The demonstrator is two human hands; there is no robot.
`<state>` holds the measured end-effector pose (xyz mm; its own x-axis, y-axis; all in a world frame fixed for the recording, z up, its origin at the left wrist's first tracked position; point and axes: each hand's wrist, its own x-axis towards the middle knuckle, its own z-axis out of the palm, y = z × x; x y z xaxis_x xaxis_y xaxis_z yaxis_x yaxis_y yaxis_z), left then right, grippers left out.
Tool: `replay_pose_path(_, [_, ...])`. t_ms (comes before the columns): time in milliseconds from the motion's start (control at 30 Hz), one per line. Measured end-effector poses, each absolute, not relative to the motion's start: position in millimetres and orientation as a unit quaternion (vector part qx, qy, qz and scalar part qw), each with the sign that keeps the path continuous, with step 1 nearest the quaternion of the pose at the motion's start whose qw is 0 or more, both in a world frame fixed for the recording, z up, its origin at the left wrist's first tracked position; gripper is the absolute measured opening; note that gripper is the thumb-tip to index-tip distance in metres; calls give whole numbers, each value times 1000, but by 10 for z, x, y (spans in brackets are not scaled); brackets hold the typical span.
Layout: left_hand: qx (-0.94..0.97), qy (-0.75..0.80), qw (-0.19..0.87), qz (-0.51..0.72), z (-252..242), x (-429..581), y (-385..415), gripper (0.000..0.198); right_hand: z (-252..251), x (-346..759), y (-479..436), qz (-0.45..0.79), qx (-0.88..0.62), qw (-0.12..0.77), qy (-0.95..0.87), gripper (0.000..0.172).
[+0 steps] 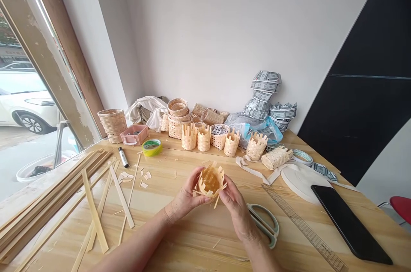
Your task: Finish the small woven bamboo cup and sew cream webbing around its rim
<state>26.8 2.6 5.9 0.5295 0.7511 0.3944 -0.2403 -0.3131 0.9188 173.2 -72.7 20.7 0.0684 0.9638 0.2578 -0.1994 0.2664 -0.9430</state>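
Observation:
Both my hands hold a small half-woven bamboo basket (210, 180) above the middle of the wooden table (180, 238). Its open mouth faces me and loose strip ends stick out around the rim. My left hand (186, 198) grips its left side, fingers curled around it. Fingers of my right hand (236, 210) pinch its lower right edge. Grey-handled scissors (265, 223) lie just right of my right hand.
Long bamboo strips (64, 203) lie at the left. Several small baskets (205, 135) stand at the back, with a tape roll (151, 147), a marker (123, 157) and a pink box (134, 134). A ruler (302, 227), a black phone (349, 223) and white ribbon (300, 178) lie right.

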Motion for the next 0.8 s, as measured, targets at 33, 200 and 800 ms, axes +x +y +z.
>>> replay_pose_path(33, [678, 187, 561, 436, 52, 266, 33, 77, 175, 1743, -719, 471, -387, 622, -492, 51])
replay_pose_path(200, [656, 149, 629, 391, -28, 254, 102, 86, 50, 1776, -675, 477, -404, 607, -491, 53])
replay_pose_path(800, [614, 119, 697, 352, -46, 194, 186, 74, -40, 1800, -604, 483, -451, 550, -511, 67])
